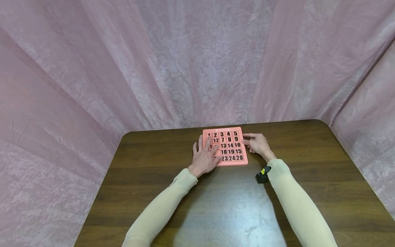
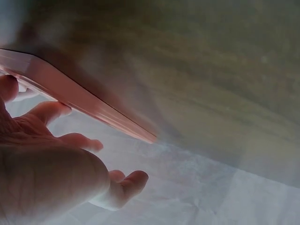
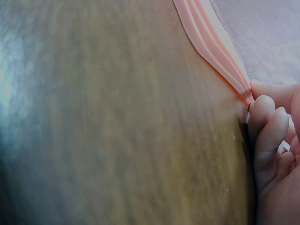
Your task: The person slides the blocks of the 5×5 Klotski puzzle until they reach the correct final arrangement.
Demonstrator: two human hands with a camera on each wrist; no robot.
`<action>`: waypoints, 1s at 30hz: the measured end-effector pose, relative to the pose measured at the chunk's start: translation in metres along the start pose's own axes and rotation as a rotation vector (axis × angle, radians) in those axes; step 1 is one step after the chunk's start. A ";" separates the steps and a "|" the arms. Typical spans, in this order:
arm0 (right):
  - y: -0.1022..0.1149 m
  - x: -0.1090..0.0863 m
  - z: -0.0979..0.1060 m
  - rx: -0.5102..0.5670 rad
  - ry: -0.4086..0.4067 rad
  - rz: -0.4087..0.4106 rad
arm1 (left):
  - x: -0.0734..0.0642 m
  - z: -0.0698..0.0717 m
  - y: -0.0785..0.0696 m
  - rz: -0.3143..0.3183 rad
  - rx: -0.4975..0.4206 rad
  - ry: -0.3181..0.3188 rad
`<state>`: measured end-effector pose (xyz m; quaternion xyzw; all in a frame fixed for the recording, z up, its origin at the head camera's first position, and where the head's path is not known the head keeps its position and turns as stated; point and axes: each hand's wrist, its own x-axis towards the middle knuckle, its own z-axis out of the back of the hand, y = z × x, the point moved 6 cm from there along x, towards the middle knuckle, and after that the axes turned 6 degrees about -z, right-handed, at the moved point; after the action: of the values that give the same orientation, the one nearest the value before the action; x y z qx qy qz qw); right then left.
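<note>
A pink sliding number puzzle (image 1: 228, 163) with black numerals lies flat near the table's far edge. My left hand (image 1: 203, 158) spreads its fingers over the puzzle's left part and covers several tiles there. From the left wrist view, the fingers of that hand (image 2: 51, 164) show beside the puzzle's pink side (image 2: 89, 98). At the opposite edge, my right hand (image 1: 258, 144) holds the frame between thumb and index finger, its other fingers curled beneath. The right wrist view shows those fingertips (image 3: 260, 108) against the puzzle's pink edge (image 3: 215, 56).
Dark wood-grain table (image 1: 148, 161) extends around the puzzle, with a bright reflection in front. Pink velvet curtain (image 1: 200, 61) hangs behind and along the sides. A black device with a yellow mark (image 1: 263, 175) sits at the right wrist, by the pale sleeve (image 1: 296, 199).
</note>
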<state>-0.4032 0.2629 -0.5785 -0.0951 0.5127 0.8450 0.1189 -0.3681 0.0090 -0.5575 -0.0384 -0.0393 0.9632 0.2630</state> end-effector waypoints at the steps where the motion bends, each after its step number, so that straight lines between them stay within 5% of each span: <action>1: 0.000 0.000 0.000 0.001 0.001 -0.001 | 0.001 -0.001 0.000 0.002 0.001 0.001; 19: -0.003 0.001 0.000 -0.004 -0.003 -0.004 | 0.005 -0.008 0.002 0.019 -0.020 0.044; 30: -0.001 0.001 0.000 -0.007 0.001 0.003 | 0.002 -0.004 0.000 0.010 -0.033 0.003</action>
<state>-0.4037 0.2636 -0.5793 -0.0953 0.5099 0.8468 0.1172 -0.3700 0.0103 -0.5620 -0.0445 -0.0544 0.9637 0.2575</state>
